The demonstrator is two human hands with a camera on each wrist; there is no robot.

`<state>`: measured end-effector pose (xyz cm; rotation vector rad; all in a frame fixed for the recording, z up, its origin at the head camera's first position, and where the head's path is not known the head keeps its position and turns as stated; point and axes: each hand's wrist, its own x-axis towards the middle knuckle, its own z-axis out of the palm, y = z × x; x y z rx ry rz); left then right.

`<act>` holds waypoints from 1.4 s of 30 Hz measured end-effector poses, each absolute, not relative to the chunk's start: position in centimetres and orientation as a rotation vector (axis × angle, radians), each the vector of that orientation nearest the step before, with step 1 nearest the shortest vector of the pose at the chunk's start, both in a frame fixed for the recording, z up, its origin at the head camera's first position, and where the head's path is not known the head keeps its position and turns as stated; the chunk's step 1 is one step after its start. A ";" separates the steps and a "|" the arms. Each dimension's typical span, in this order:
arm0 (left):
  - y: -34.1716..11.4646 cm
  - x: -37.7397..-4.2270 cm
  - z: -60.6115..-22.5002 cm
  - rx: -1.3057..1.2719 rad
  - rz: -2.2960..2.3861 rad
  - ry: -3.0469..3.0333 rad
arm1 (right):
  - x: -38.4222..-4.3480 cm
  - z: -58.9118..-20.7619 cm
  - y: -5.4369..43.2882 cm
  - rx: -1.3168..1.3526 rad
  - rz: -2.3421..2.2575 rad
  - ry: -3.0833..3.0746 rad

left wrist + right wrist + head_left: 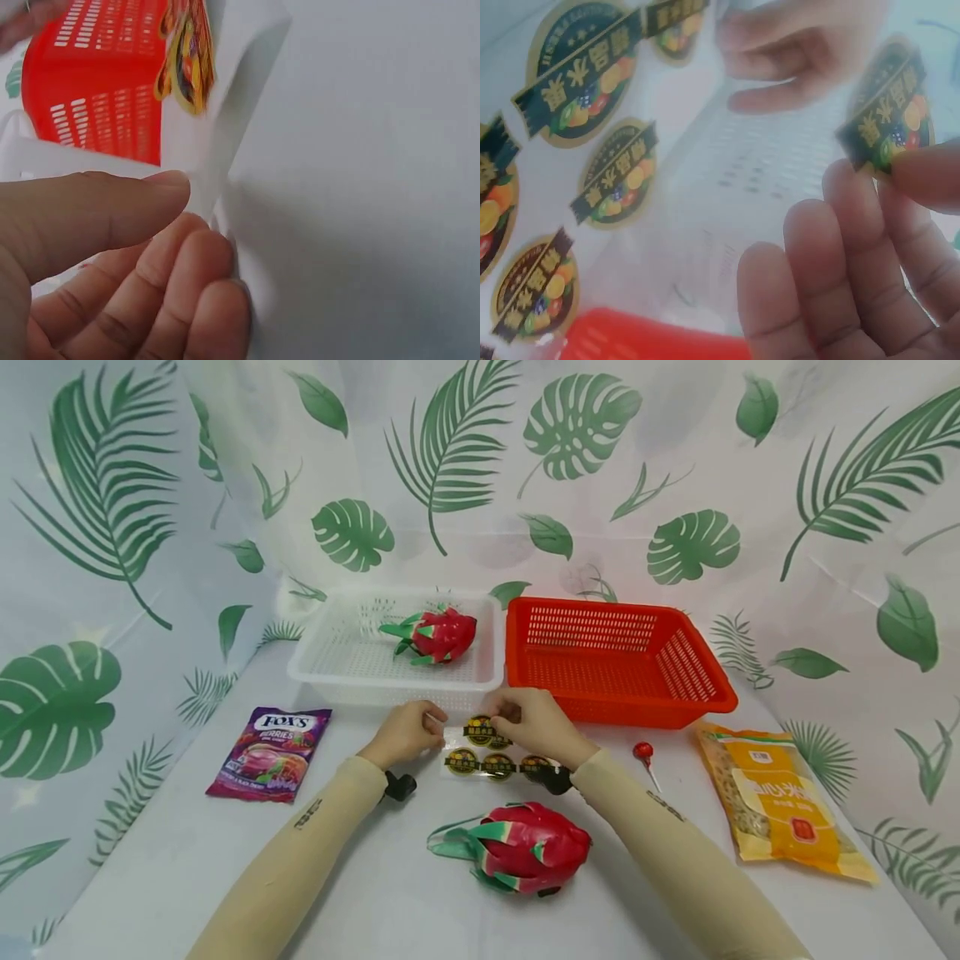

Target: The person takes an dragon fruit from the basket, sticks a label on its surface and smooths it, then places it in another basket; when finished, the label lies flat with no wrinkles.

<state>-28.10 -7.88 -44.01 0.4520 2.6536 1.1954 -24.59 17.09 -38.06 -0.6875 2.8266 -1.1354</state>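
Note:
In the head view my left hand [405, 732] is at the left end of a sheet of stickers [459, 742], pinching its edge between thumb and fingers. The sheet carries several round black-and-gold fruit labels and stands tilted off the table in the left wrist view. My right hand [536, 720] pinches a single fruit sticker [889, 112], which is apart from the sheet. Nearer the body, between the forearms, a red dragon fruit [534, 847] with green scales lies on the table.
Behind the hands stand a white basket [337, 681] with another dragon fruit [447, 635] in it and a red basket [622, 706]. A purple candy bag [270, 756] lies left. At right are a red lollipop [643, 752] and a yellow food bag [783, 802].

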 end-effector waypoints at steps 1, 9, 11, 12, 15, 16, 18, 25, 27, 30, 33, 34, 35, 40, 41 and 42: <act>-8.0 -28.1 -43.9 0.448 1.185 2.674 | -24.2 -37.8 17.4 -0.686 -1.146 2.826; -7.6 -26.7 -42.3 0.557 1.201 2.660 | -21.3 -37.3 19.3 -0.696 -1.188 2.779; -7.0 -26.0 -41.5 0.643 1.249 2.576 | -20.6 -37.2 19.8 -0.687 -1.190 2.764; -6.6 -25.6 -41.1 0.690 1.272 2.525 | -20.3 -37.2 20.0 -0.681 -1.191 2.757; -5.6 -24.3 -39.9 0.793 1.323 2.367 | -19.4 -37.1 20.5 -0.670 -1.199 2.746; -5.3 -23.8 -39.6 0.825 1.329 2.325 | -19.2 -37.0 20.7 -0.668 -1.206 2.744; -4.8 -23.0 -39.0 0.888 1.331 2.264 | -18.7 -36.9 21.0 -0.678 -1.222 2.739; -3.1 -21.1 -38.1 1.112 1.255 2.207 | -17.0 -36.6 22.0 -0.709 -1.238 2.730; -2.8 -20.8 -38.1 1.144 1.248 2.194 | -16.5 -36.7 22.2 -0.706 -1.223 2.727; -2.5 -20.5 -38.2 1.166 1.240 2.188 | -15.9 -36.9 22.6 -0.698 -1.212 2.718; -2.2 -20.2 -38.3 1.177 1.227 2.206 | -15.2 -37.1 23.0 -0.678 -1.201 2.718; -2.2 -20.2 -38.2 1.179 1.226 2.210 | -15.0 -37.1 23.2 -0.669 -1.209 2.711; -2.1 -20.1 -38.2 1.180 1.222 2.215 | -14.8 -37.1 23.4 -0.660 -1.212 2.706; -1.8 -19.5 -38.0 1.189 1.205 2.229 | -13.6 -37.1 24.2 -0.622 -1.208 2.677; -1.7 -19.4 -37.9 1.190 1.196 2.235 | -13.4 -37.1 24.3 -0.619 -1.201 2.669; -1.6 -19.2 -37.9 1.190 1.184 2.240 | -13.2 -37.1 24.4 -0.616 -1.196 2.659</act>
